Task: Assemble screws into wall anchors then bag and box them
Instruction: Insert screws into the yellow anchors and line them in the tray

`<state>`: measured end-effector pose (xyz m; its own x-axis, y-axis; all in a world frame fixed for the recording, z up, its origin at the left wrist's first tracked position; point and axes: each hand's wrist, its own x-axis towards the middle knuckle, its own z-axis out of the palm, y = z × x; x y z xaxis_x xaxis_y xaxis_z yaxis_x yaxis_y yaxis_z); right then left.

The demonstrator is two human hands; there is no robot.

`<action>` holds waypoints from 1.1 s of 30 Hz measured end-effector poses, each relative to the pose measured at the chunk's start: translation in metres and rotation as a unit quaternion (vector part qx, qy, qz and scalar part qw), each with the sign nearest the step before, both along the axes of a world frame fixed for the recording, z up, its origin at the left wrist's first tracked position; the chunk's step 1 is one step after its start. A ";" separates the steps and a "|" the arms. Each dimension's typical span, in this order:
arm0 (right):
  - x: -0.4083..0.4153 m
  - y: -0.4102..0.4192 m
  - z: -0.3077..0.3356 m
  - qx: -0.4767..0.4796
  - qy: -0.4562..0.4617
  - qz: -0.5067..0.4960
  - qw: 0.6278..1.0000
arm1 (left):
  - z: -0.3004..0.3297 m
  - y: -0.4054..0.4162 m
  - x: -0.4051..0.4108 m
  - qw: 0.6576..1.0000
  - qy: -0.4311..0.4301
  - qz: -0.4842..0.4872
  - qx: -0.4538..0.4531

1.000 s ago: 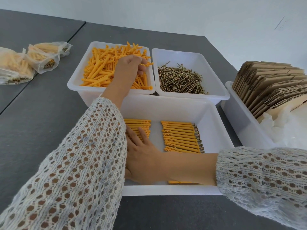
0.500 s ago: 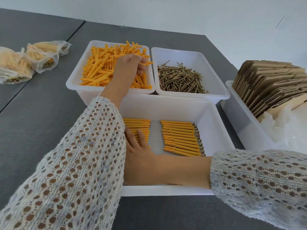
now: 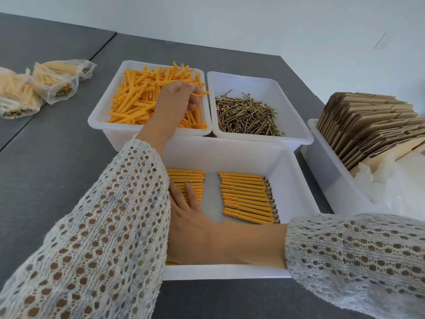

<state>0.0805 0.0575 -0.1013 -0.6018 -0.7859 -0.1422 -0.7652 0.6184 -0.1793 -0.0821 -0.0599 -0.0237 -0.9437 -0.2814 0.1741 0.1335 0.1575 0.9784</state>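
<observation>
Over the back-left white bin [image 3: 101,118] of loose orange anchors [image 3: 138,95], my left hand [image 3: 177,95] pinches one orange anchor [image 3: 202,94] at its fingertips. The bin to its right [image 3: 259,84] holds a pile of brass screws [image 3: 246,113]. The near white bin [image 3: 230,157] contains two rows of anchors with screws in them. My right hand [image 3: 190,217] lies flat with straight fingers on the left row [image 3: 186,174], part of which my left sleeve hides. The right row [image 3: 246,196] lies untouched.
Filled clear bags [image 3: 53,81] lie on the grey table at the far left. A white bin [image 3: 326,171] at the right holds flat cardboard boxes [image 3: 368,125] and crumpled empty plastic bags [image 3: 391,185]. Both forearms cross over the near bin.
My right hand has slid a little to the left along the left row. My left hand has stayed over the anchor bin with an anchor at its fingertips.
</observation>
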 end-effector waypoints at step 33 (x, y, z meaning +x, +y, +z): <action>-0.009 0.019 -0.007 0.010 0.051 0.071 0.996 | -0.001 0.000 -0.001 1.000 -0.003 -0.001 -0.011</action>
